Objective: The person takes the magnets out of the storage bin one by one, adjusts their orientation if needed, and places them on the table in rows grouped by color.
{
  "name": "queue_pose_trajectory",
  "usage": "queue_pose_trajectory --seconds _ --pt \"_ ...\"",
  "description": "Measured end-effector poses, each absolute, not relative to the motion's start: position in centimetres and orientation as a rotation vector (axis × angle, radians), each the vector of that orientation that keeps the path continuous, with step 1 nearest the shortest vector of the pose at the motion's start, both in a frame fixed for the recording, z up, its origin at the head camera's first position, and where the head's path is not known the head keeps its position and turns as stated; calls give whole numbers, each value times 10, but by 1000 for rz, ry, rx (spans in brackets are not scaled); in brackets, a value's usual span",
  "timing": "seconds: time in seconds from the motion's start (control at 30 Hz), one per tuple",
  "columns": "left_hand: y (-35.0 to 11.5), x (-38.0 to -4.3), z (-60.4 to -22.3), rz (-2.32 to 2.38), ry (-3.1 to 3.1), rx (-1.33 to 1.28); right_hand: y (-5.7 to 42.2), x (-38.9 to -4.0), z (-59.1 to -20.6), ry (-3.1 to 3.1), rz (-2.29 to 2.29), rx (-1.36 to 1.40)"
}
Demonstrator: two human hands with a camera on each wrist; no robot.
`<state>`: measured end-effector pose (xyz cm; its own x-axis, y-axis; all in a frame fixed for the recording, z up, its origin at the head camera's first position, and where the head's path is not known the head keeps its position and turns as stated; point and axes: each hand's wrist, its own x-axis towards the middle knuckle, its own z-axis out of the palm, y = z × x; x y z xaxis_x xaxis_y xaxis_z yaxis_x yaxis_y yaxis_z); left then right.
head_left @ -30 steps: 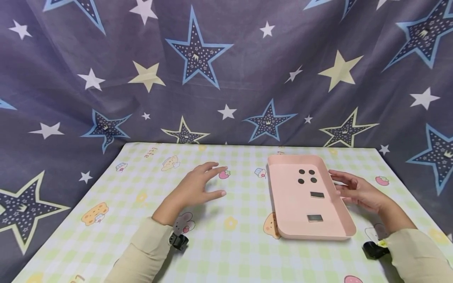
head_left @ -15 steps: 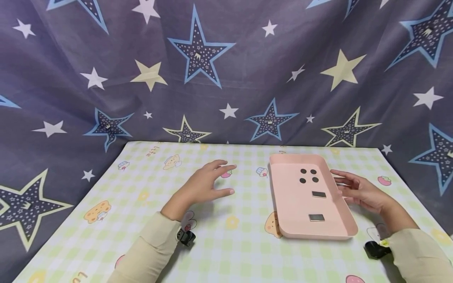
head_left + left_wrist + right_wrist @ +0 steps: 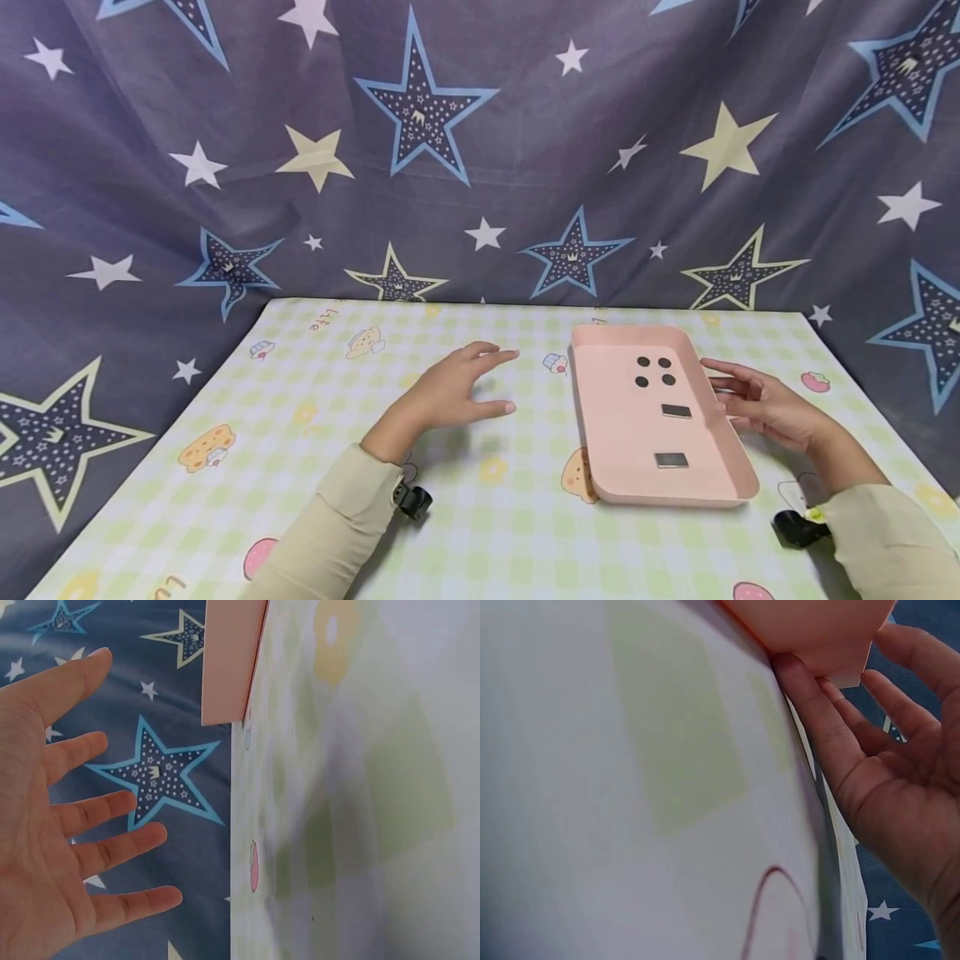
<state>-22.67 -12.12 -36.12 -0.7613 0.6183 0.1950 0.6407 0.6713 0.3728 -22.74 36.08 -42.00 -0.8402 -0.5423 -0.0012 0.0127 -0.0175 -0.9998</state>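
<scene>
A shallow pink tray (image 3: 622, 442) lies lengthwise on the right half of the table. Inside it are several small black discs (image 3: 642, 362), grouped towards the far end. Two dark rectangular pieces with shiny edges, one mid-tray (image 3: 676, 411) and one nearer (image 3: 671, 460), lie below them. My right hand (image 3: 765, 408) touches the tray's right wall with extended fingertips; the right wrist view shows the fingers (image 3: 821, 720) against the outer wall, low down. To the tray's left, my left hand (image 3: 450, 392) hovers over the cloth, fingers spread and holding nothing.
A pale green checked tablecloth (image 3: 300, 500) with cartoon prints covers the table. Behind it hangs a dark purple curtain (image 3: 510, 150) with stars. Small black cameras sit at the left (image 3: 412, 502) and right (image 3: 798, 529) wrists.
My left hand has moved rightwards over the cloth, nearer to the tray. The right hand stays at the tray's right wall, and the tray and its contents keep their places.
</scene>
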Motion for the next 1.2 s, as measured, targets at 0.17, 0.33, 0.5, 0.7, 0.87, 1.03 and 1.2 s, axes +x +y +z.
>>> queue_pose_trajectory --seconds 0.17,0.33,0.5,0.7,0.87,1.03,1.2 --pt "-114 -228 -361 -680 -2816 -1099 361 -228 -420 1874 -1908 -551" --pt "-107 -231 -364 -768 -2748 -1160 362 -228 -420 1873 -1906 -547" --pt "-98 -233 -363 -828 -2684 -1189 362 -228 -420 1875 -1903 -551" --pt "-89 -234 -361 -863 -2653 -1203 362 -228 -420 1862 -1903 -561" --pt "-81 -236 -360 -888 -2632 -1215 362 -228 -419 1852 -1907 -566" --pt "-73 -239 -359 -911 -2618 -1215 363 -227 -419 1875 -1896 -559" --pt "-67 -240 -358 -952 -2624 -1197 362 -227 -419 1899 -1885 -534"
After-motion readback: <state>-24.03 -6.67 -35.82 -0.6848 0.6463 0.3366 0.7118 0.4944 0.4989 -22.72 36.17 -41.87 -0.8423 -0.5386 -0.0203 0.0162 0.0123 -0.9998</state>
